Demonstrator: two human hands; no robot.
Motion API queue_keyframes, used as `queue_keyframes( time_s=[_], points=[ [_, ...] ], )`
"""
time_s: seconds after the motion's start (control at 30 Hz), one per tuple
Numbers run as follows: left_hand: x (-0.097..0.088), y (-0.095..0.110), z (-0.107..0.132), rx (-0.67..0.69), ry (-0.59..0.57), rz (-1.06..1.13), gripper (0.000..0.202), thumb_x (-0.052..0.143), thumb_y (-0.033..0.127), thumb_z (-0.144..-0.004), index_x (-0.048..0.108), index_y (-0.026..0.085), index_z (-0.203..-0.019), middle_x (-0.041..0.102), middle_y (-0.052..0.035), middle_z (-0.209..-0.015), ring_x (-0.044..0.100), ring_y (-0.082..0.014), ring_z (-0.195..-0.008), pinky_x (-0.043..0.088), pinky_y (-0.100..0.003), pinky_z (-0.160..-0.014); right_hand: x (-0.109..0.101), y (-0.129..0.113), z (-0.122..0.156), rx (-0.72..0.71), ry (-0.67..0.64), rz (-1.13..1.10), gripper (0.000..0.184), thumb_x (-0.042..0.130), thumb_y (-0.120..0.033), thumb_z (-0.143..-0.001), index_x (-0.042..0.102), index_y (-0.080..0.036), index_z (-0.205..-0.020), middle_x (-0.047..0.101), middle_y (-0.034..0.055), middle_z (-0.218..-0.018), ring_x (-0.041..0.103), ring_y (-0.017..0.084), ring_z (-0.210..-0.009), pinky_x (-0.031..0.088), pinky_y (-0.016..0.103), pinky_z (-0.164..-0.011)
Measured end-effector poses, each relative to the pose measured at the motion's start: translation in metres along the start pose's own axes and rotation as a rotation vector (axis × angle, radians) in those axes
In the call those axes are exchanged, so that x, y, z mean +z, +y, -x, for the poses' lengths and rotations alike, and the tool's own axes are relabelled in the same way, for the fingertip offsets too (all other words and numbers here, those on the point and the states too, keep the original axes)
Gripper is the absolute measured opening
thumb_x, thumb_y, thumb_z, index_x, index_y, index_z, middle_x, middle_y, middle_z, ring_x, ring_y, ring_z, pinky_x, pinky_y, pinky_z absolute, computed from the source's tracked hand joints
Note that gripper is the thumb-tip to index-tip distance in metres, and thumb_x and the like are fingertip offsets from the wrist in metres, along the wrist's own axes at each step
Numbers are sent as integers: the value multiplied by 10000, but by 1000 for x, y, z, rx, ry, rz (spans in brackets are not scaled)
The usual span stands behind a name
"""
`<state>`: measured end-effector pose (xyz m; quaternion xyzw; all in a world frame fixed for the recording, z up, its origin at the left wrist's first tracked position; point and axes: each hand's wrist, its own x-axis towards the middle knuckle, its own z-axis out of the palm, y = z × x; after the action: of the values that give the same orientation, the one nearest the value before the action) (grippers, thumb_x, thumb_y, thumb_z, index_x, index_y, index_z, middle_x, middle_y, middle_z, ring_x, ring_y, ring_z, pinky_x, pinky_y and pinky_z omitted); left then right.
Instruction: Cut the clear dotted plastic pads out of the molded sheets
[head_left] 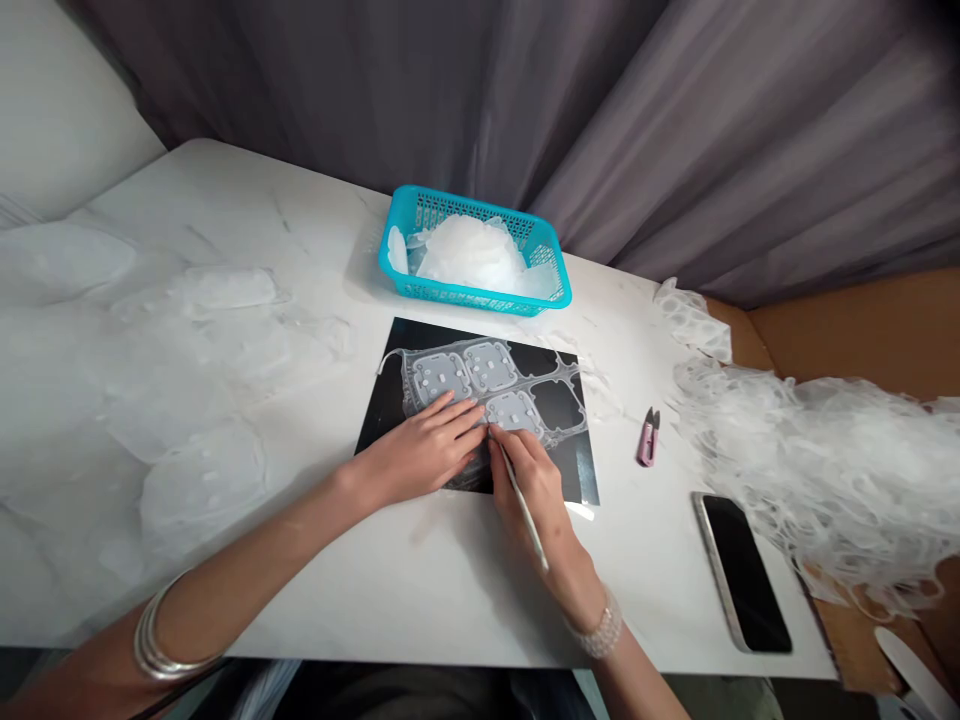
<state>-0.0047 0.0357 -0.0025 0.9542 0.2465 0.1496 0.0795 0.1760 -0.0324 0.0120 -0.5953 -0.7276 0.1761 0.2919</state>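
Note:
A translucent molded silicone sheet (491, 366) with several rounded-square pieces lies on a black mat (544, 345). Two openings show at its right side, where only the thin frame is left. My left hand (427, 440) rests flat on the sheet with fingers stretched out. Just right of it, my right hand (534, 480) grips a slim white pen-like tool (525, 508), its tip down at the sheet near my left fingertips. The tip itself is hidden by my fingers, so I cannot tell what kind of tool it is.
Behind the mat stands a blue basket (555, 285) holding translucent pieces. Pink thread snips (649, 438) and a phone (742, 575) lie to the right. Beyond them, frame scraps (840, 460) pile over a cardboard box (855, 325). Translucent sheets (202, 480) spread across the left.

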Motion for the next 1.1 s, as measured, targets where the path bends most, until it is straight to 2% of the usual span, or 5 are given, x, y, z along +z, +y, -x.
queue_keyframes(
  time_s=[0.33,0.7,0.87,1.0,1.1],
  points=[
    [-1,1,0,-49,-5,71,363,375,202,-1021,592,133,-1305,573,-155,-1427,470,-282,-1390,299,-486,-1194,-3,2,10,-81,-63,169,349,361,-164,-1016,566,-215,-1295,618,106,-928,572,256,-818,528,407,-714],
    [13,-5,6,-42,35,159,394,408,208,-1003,607,118,-1332,550,-163,-1450,444,-296,-1412,232,-492,-1226,4,13,-1,-93,-128,127,470,348,-97,-989,552,-149,-1409,553,180,-1439,458,307,-1399,403,520,-1147],
    [11,-3,7,-80,54,225,415,427,216,-999,585,176,-1380,524,-123,-1484,455,-295,-1405,199,-507,-1236,-23,28,-5,301,204,-458,308,493,-214,-982,696,-247,-1211,713,78,-1216,683,231,-1110,537,420,-1011],
    [4,0,6,-86,28,164,414,413,231,-1014,574,194,-1394,515,-103,-1496,456,-270,-1407,211,-482,-1238,-87,92,16,623,703,-908,290,729,-125,-778,721,-203,-1057,738,41,-904,715,174,-848,603,341,-873],
    [1,-1,7,-73,-5,89,414,377,231,-1034,568,168,-1396,506,-105,-1503,445,-260,-1414,225,-489,-1236,-141,132,42,634,843,-932,281,714,-67,-727,666,-192,-974,576,-81,-650,637,79,-637,615,253,-799]
  ],
)
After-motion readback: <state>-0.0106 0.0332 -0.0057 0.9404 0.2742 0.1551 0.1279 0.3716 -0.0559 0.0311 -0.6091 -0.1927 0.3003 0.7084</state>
